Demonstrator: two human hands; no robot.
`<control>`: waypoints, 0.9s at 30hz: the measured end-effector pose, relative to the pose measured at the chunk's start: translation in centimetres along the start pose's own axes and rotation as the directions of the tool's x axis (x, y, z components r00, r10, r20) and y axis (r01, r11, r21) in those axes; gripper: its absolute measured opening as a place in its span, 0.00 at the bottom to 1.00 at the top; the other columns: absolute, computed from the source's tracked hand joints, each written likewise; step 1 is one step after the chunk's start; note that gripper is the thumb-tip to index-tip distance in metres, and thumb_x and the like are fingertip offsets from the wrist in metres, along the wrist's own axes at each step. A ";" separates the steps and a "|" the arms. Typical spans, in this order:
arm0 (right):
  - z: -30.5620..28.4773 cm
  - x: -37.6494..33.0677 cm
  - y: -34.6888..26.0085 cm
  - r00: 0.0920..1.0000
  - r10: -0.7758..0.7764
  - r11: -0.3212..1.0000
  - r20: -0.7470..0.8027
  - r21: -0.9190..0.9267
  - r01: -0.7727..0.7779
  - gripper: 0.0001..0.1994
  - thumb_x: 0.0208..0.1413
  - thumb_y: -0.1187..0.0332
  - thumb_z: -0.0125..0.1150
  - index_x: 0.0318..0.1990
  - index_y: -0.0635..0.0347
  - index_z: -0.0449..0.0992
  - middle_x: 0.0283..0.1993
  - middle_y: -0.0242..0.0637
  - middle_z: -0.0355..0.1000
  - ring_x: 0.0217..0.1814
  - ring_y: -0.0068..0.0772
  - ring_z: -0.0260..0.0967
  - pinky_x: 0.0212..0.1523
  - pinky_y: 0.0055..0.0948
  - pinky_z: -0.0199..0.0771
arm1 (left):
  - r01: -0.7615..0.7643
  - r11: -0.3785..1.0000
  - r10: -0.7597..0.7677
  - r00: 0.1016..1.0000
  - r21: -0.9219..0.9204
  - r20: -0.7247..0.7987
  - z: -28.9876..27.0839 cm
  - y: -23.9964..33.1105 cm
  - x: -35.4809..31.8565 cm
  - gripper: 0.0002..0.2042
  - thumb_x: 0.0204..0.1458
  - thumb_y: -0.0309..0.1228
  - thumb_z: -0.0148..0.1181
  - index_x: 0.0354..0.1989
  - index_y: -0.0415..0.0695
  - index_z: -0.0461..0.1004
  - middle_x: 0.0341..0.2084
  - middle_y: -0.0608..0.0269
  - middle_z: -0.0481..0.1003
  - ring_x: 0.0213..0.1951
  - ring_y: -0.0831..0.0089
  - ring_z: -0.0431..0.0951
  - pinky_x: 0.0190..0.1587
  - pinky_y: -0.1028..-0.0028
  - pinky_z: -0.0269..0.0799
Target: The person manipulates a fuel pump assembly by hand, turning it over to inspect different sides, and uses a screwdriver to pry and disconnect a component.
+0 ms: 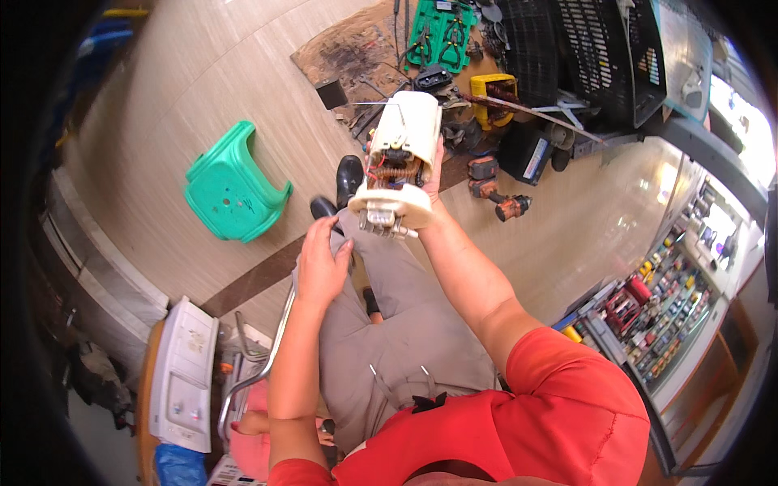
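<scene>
— What do the fingers hold?
— The right hand (435, 182) grips the cream pump (403, 162) from behind, centre-top of frame. The left hand (322, 263) rests flat on the knee (365, 243), fingers loosely spread, holding nothing.
— Anything hidden?
— The right fingers, mostly, behind the pump; its lower connectors blur.

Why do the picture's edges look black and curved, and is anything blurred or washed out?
Head view: a fisheye lens leaves black corners and bends the floor lines; glare whitens the far right edge; the cream cylindrical part in the right hand looks sharp; the left hand is slightly soft.
</scene>
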State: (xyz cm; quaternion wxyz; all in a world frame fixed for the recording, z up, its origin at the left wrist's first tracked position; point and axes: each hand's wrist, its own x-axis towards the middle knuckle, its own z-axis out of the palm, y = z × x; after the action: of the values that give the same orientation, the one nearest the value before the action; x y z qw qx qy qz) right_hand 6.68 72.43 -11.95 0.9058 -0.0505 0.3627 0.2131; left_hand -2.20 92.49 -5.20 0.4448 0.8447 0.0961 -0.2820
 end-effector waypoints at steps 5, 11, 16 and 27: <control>0.1 2.1 -1.9 0.989 -0.146 0.989 0.020 0.027 0.145 0.54 0.41 0.20 0.46 0.67 0.55 0.60 0.58 0.53 0.67 0.56 0.57 0.69 0.55 0.54 0.72 | -0.163 0.967 0.156 0.986 0.197 0.050 -3.2 3.3 9.2 0.23 0.47 0.25 0.65 0.52 0.37 0.68 0.50 0.46 0.71 0.54 0.49 0.70 0.56 0.61 0.67; 0.0 4.8 -4.7 0.951 -0.308 0.933 0.031 0.207 0.295 0.54 0.41 0.20 0.45 0.67 0.56 0.59 0.59 0.54 0.66 0.56 0.58 0.70 0.55 0.54 0.72 | -0.243 0.911 0.173 0.959 0.334 0.225 -1.6 2.8 19.2 0.22 0.50 0.28 0.63 0.53 0.37 0.68 0.50 0.45 0.70 0.53 0.48 0.70 0.56 0.60 0.67; -2.4 7.8 -5.6 0.887 -0.460 0.855 -0.041 0.246 0.456 0.53 0.44 0.21 0.43 0.67 0.56 0.60 0.59 0.54 0.67 0.57 0.57 0.69 0.54 0.55 0.72 | -0.314 0.859 0.079 0.861 0.404 0.503 1.5 -1.8 23.7 0.21 0.50 0.28 0.63 0.53 0.38 0.69 0.48 0.44 0.71 0.51 0.46 0.71 0.53 0.58 0.68; -9.8 11.3 -1.6 0.712 -0.563 0.759 -0.420 0.077 0.646 0.47 0.55 0.27 0.34 0.70 0.57 0.53 0.65 0.52 0.61 0.63 0.57 0.63 0.62 0.54 0.65 | -0.616 0.664 -0.103 0.487 0.424 0.867 -1.0 -2.8 33.3 0.17 0.51 0.32 0.61 0.48 0.38 0.72 0.41 0.43 0.75 0.43 0.47 0.77 0.47 0.58 0.73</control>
State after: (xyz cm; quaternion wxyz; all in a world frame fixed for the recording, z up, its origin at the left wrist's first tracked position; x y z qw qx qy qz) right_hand 8.44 72.52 -26.90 0.8390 -0.1066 0.5116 -0.1516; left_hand 24.44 92.01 -25.44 0.1209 0.7034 -0.3837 -0.5859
